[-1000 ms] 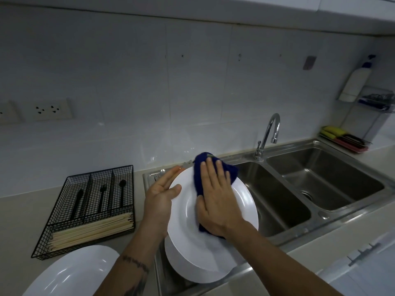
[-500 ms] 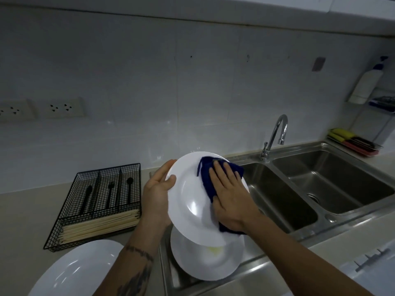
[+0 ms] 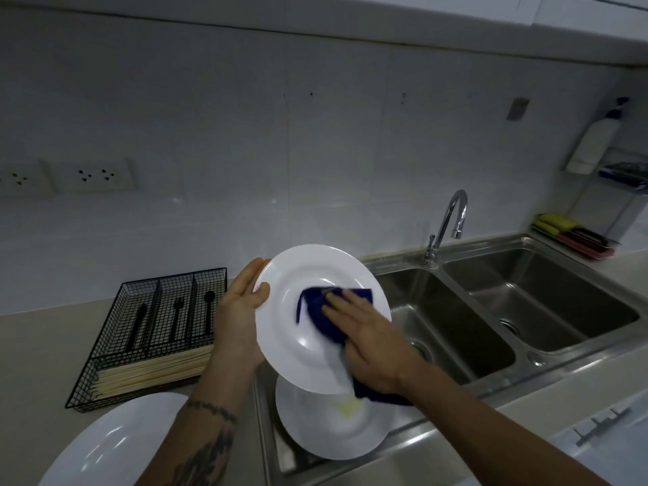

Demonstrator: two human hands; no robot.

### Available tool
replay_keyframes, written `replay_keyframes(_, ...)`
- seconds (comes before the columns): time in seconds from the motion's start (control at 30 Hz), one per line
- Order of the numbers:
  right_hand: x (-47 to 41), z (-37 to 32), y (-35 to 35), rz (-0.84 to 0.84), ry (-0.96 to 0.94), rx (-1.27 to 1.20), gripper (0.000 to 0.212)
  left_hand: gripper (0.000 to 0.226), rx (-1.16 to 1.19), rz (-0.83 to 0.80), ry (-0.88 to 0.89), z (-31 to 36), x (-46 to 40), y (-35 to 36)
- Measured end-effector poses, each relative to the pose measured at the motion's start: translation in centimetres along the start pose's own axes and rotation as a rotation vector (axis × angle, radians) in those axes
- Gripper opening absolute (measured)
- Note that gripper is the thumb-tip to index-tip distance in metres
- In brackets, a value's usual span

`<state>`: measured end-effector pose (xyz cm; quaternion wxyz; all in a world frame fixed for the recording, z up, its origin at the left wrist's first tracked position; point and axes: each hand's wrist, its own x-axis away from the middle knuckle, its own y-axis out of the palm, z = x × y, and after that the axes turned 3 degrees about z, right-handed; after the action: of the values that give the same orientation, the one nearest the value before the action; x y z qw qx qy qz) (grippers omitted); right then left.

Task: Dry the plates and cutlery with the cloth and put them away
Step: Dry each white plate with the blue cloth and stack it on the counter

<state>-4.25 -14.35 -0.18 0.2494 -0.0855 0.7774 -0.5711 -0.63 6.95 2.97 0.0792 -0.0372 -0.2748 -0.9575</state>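
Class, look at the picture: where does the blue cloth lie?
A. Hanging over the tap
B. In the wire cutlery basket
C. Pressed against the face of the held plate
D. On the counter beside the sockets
C: the right hand presses the blue cloth flat against the plate, which the left hand holds tilted over the sink.

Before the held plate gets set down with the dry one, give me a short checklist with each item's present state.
1. Left hand grips the held plate by its rim: ok.
2. Right hand presses the blue cloth on the plate's face: ok.
3. Plate fully dry: cannot tell.
4. Plate on the counter is free to stack on: ok.
5. Plate below, at the sink, is clean: not ok, a yellowish smear shows.
6. Cutlery sits in the wire basket: ok.
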Motion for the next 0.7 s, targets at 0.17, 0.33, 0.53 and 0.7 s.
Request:
replay_keyframes(0.17, -2.7, 1.2, -1.0, 0.16, 0.187, 0.18, 0.072, 0.043, -0.006, -0.099, -0.004, 0.3, 0.5, 0.9)
replay_keyframes(0.33, -4.8, 1.0, -3.0, 0.252, 0.277, 0.18, 0.071, 0.047, 0.015, -0.188, -0.049, 0.1, 0.6, 1.2)
replay_keyframes(0.53, -3.9, 1.9, -4.1, 0.109, 0.395, -0.093, 0.061, 0.047, 0.005, -0.205, -0.019, 1.7, 0.2, -0.5)
replay_keyframes(0.7, -3.6, 2.0, -4.4, 0.045, 0.455, -0.242, 0.055, 0.044, -0.015, -0.225, -0.017, 2.2, 0.0, -0.8)
